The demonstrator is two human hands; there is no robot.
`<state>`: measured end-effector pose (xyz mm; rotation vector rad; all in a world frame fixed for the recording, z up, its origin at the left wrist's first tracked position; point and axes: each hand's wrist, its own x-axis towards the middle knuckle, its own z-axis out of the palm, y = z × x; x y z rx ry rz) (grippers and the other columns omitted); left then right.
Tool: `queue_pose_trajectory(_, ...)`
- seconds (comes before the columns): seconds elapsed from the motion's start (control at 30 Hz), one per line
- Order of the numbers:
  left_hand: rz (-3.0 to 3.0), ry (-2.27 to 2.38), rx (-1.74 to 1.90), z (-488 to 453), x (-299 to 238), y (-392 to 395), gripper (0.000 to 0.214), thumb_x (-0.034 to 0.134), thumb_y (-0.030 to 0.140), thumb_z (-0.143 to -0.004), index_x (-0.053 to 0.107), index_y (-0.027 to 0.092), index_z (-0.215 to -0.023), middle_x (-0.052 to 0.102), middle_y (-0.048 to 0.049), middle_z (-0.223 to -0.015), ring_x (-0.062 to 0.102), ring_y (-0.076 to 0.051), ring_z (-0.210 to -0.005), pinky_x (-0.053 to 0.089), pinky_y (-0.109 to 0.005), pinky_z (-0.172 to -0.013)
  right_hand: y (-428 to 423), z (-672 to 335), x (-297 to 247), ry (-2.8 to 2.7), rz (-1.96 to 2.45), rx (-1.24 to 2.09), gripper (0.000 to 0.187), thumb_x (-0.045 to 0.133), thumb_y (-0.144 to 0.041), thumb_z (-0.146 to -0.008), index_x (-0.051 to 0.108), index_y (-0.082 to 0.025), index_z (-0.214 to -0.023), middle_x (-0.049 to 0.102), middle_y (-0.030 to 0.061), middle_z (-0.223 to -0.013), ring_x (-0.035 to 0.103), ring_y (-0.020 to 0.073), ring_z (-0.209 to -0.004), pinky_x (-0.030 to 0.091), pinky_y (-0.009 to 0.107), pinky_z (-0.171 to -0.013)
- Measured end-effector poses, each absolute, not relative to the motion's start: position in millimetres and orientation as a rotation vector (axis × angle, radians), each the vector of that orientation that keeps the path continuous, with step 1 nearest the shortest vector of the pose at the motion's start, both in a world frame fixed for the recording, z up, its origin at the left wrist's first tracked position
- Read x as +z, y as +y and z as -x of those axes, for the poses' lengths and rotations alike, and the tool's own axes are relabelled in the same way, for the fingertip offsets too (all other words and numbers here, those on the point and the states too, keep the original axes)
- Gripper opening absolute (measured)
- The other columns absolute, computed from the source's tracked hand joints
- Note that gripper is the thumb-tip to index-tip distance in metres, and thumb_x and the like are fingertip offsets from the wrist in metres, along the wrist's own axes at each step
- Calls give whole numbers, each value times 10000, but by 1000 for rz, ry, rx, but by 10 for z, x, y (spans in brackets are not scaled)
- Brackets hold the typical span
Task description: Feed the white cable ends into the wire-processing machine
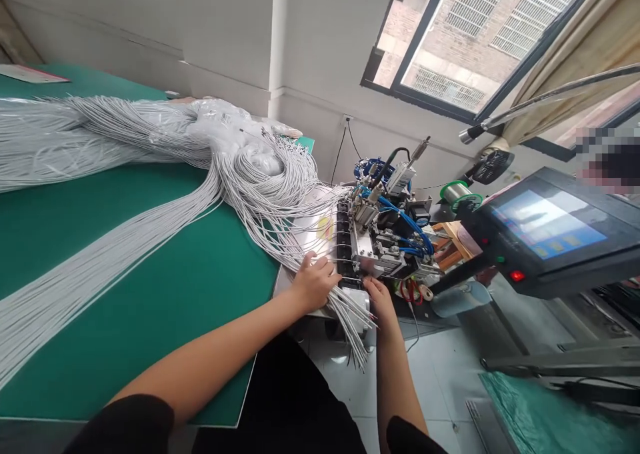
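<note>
A large bundle of thin grey wires (165, 167) lies across the green table (125, 307) and fans out toward a small machine (380, 234) with blue tubes. My left hand (314, 282) rests on the wire ends beside the machine's black rail, fingers curled on the wires. My right hand (379, 297) is at the front of the machine, fingers pinched on a wire at the rail. Loose wire ends (356, 331) hang down off the table edge between my hands.
A black control box with a lit touchscreen (547, 227) and a red button (517, 276) stands at the right. A spool of wire (456, 193) sits behind the machine. A window and wall are at the back. The tiled floor lies below.
</note>
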<state>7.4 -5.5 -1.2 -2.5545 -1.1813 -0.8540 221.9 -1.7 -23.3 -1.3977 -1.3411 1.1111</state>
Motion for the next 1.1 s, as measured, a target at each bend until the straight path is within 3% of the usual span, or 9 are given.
queue_pose_trajectory(0.2, 2550, -1233, -832, -58, -3, -68, 267, 557, 85, -632, 647, 178, -866, 641, -72, -897, 540, -239, -927, 226, -467, -949, -238, -2432, -264, -1233, 1443, 1027, 469, 655, -636, -703, 565, -177, -666, 469, -28, -556, 352, 95, -482, 286, 221, -458)
queue_pose_trajectory(0.4, 2524, -1246, -914, -57, -34, -62, 415, 548, 113, -729, 599, 198, -1131, 604, -86, -1240, 531, -270, -1103, 187, -496, -1011, -561, -2656, 8, -1510, 1489, 1022, 396, 617, -569, -793, 632, -174, -760, 521, 0, -629, 415, 124, -541, 334, 241, -510)
queue_pose_trajectory(0.53, 2548, -1229, -896, -52, -41, -56, 409, 545, 117, -748, 595, 223, -1140, 611, -74, -1220, 549, -256, -1093, 192, -487, -1021, -708, -2661, 237, -1742, 1468, 996, 337, 623, -515, -812, 660, -182, -778, 587, 34, -705, 494, 162, -640, 394, 263, -582)
queue_pose_trajectory(0.8, 2506, -1182, -939, -44, -33, -59, 379, 497, 88, -759, 620, 229, -1089, 646, -60, -1118, 574, -223, -998, 208, -470, -997, -739, -2521, 297, -1917, 1390, 868, 284, 656, -483, -798, 701, -204, -778, 634, 51, -755, 468, 146, -577, 376, 268, -522)
queue_pose_trajectory(0.97, 2553, -1012, -943, -25, -2, -47, 376, 440, 28, -777, 627, 214, -1046, 665, -41, -985, 593, -174, -865, 229, -430, -978, -707, -2502, 249, -1860, 1379, 892, 285, 637, -466, -822, 680, -191, -760, 629, 51, -749, 496, 155, -611, 387, 268, -550)
queue_pose_trajectory(1.1, 2625, -760, -882, -6, 21, -25, 437, 391, 9, -823, 589, 208, -1159, 664, -27, -956, 597, -130, -802, 291, -342, -928, -598, -2523, 163, -1615, 1410, 949, 304, 638, -477, -821, 639, -175, -792, 572, 11, -682, 453, 126, -574, 351, 243, -531)
